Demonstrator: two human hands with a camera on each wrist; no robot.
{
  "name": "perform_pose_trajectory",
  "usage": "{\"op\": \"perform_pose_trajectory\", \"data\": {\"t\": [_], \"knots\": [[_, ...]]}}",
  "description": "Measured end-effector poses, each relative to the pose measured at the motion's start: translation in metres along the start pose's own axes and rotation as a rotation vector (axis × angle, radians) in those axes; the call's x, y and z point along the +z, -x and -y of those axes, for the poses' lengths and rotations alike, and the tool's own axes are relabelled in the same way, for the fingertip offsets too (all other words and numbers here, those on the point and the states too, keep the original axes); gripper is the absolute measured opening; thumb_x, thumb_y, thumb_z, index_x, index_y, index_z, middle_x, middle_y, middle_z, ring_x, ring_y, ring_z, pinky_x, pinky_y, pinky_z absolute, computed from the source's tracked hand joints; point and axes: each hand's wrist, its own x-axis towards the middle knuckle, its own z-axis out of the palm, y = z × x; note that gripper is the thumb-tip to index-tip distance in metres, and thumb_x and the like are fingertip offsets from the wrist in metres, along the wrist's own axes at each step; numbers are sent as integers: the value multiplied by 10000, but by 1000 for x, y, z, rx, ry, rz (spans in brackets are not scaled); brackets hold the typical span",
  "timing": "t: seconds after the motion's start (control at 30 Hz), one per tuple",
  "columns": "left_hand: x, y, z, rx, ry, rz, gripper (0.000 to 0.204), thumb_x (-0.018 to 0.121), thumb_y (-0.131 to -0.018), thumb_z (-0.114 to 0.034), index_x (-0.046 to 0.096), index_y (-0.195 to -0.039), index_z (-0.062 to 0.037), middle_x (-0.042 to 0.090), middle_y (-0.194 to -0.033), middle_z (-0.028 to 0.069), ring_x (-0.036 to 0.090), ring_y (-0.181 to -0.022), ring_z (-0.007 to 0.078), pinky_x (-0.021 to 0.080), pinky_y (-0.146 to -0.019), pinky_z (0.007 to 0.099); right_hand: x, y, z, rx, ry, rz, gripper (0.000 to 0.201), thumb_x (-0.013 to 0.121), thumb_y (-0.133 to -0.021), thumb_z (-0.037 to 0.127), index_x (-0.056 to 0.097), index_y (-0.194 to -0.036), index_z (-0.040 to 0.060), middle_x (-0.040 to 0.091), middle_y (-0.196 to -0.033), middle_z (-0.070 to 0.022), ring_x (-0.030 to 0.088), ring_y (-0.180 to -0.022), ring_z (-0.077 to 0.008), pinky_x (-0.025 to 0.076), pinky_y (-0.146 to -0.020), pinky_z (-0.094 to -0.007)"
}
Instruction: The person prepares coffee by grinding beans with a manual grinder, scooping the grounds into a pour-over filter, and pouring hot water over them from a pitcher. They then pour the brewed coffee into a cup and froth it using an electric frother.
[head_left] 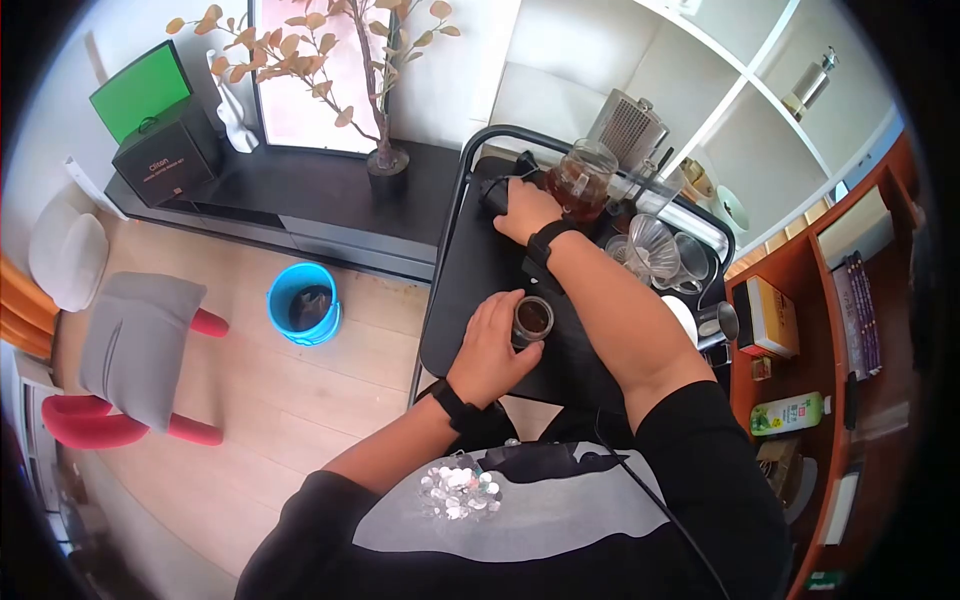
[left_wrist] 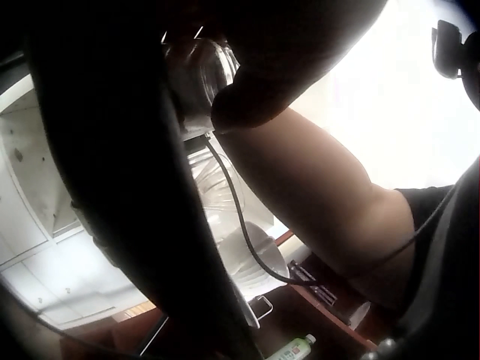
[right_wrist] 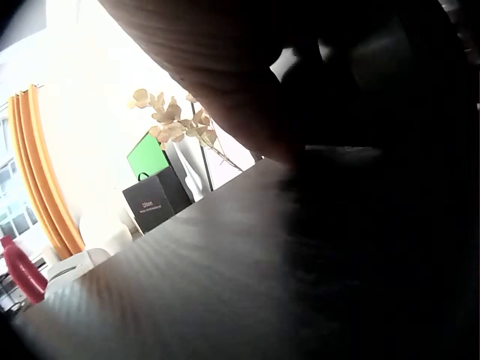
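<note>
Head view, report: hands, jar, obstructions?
Left hand around small glass jar, dark contents inside. Right hand at black object, grip unclear. Glass pitcher close beside right hand.

I see the left hand [head_left: 492, 343] curled round a small glass jar [head_left: 533, 318] with dark contents on the black bench [head_left: 462, 285]. The right hand [head_left: 528, 212] touches a black object [head_left: 493, 194] beside a glass pitcher [head_left: 580, 182] of amber liquid; I see a blue bucket [head_left: 300, 274] on the floor [head_left: 250, 400].

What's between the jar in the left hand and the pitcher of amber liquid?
In the head view, the right wrist, its black band and a small dark block lie between the jar and the pitcher.
</note>
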Motion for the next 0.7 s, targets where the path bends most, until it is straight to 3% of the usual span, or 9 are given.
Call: {"op": "perform_pose_trajectory", "data": {"t": [0.1, 0.17, 0.23, 0.3, 0.33, 0.37, 0.47, 0.7], "knots": [[0, 0, -2, 7, -22, -12, 614, 699, -644, -138, 414, -1164, 22, 493, -1110, 196, 465, -1066, 353, 373, -924, 390, -10, 13, -2, -53, -111, -68, 552, 617, -705, 258, 429, -1134, -35, 541, -1079, -220, 557, -970, -360, 462, -825, -404], [2, -1, -2, 9, -32, -20, 619, 708, -635, -138, 417, -1157, 25, 495, -1107, 197, 466, -1065, 354, 371, -926, 392, -14, 22, -6, -203, -432, -152, 567, 635, -694, 270, 428, -1122, -40, 544, -1057, -231, 544, -975, -377, 448, -826, -404], [3, 0, -1, 26, -63, -25, 619, 723, -620, -137, 428, -1138, 28, 502, -1099, 196, 468, -1060, 355, 373, -920, 395, -30, 45, 0, -221, -512, -155, 614, 666, -681, 268, 416, -1144, -48, 549, -1042, -226, 553, -965, -358, 439, -824, -382], [4, 0, -1, -12, -61, 1, 602, 725, -617, -129, 439, -1123, 27, 511, -1086, 192, 474, -1048, 357, 380, -911, 396, -39, 67, 4, -226, -747, -140, 673, 691, -703, 271, 392, -1197, -74, 552, -1071, -193, 543, -993, -268, 405, -863, -334], [6, 0, 0, 8, -72, -31, 598, 725, -617, -128, 441, -1120, 28, 514, -1077, 193, 478, -1042, 358, 383, -905, 396, -33, 70, -2, -247, -797, -166, 678, 703, -687, 281, 396, -1186, -62, 544, -1035, -230, 550, -976, -260, 416, -852, -321], [7, 2, 2, 27, -84, -61, 594, 724, -617, -127, 443, -1117, 29, 518, -1068, 195, 481, -1036, 359, 386, -900, 396, -28, 76, -6, -300, -813, -301, 660, 708, -696, 264, 397, -1181, -59, 547, -1030, -189, 534, -976, -213, 414, -848, -295], [6, 2, 4, 14, -67, -42, 592, 722, -619, -121, 442, -1118, 26, 521, -1046, 201, 487, -1022, 361, 391, -887, 394, -30, 100, -13, -264, -1287, -102, 574, 713, -714, 201, 411, -1153, -13, 524, -1067, -98, 498, -972, -143, 412, -846, -278], [4, 0, -2, -49, -62, -3, 620, 735, -610, -128, 436, -1131, 30, 518, -1064, 213, 487, -1029, 362, 395, -878, 396, -3, 141, -17, -289, -1537, -126, 594, 703, -720, 92, 354, -1199, 50, 511, -1046, -61, 501, -973, -137, 422, -862, -300]]}}
